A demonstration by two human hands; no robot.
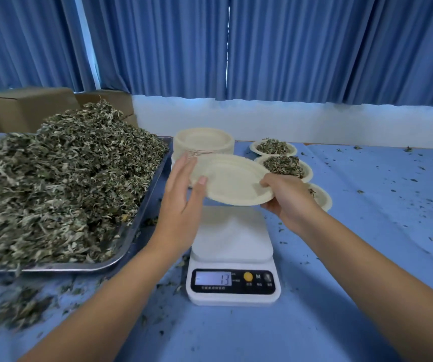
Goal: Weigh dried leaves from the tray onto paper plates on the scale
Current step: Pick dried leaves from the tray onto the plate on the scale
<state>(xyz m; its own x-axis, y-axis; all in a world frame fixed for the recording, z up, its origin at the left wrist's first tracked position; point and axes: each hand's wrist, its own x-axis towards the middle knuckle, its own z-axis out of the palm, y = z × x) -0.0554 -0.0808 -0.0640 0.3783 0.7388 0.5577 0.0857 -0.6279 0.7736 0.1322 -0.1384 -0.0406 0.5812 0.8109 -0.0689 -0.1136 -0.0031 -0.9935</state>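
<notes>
An empty cream paper plate (232,180) is held in the air above the white digital scale (232,257), whose display reads 13. My right hand (287,195) pinches the plate's right rim. My left hand (184,190) lies against its left rim, fingers nearly straight and thumb on top. A stack of empty paper plates (203,141) stands just behind. At the left, a metal tray (146,202) carries a big heap of dried leaves (61,178).
Three plates filled with leaves (274,147) (284,165) (321,195) sit in a row right of the scale. Cardboard boxes (24,108) stand behind the tray. Leaf crumbs litter the blue tablecloth (382,231). Blue curtains hang at the back.
</notes>
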